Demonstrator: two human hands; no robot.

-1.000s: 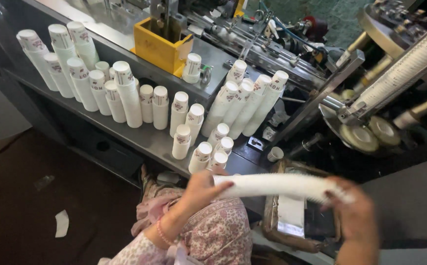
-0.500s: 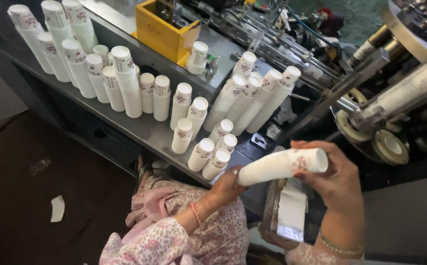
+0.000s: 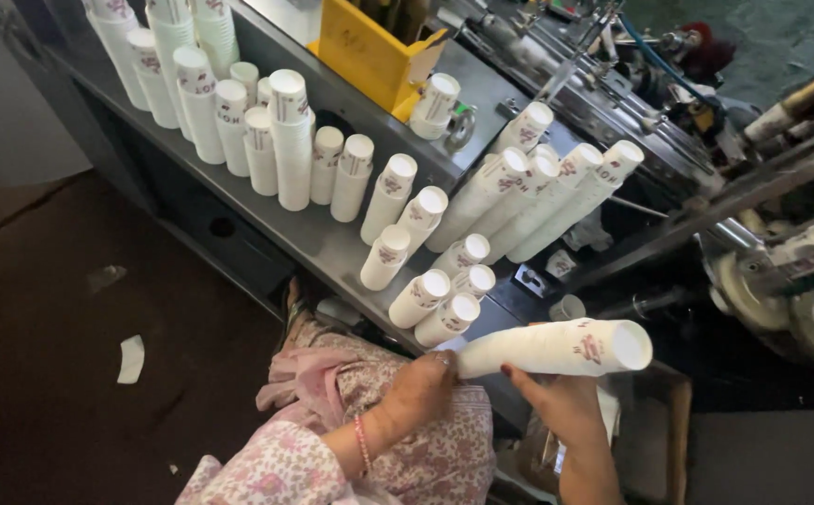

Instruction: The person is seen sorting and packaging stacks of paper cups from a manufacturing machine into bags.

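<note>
At 5 o'clock, your left hand (image 3: 414, 393) and right hand (image 3: 561, 402) grip one cup stack (image 3: 557, 348) sideways. Plenty already stacked on the counter (image 3: 327, 245).

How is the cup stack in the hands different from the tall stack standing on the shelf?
The held stack lies sideways in the air; the shelf stack stands upright on the metal shelf. The left hand and right hand grip the held stack; nothing touches the shelf stack. Both are white printed paper cups, nested.
</note>
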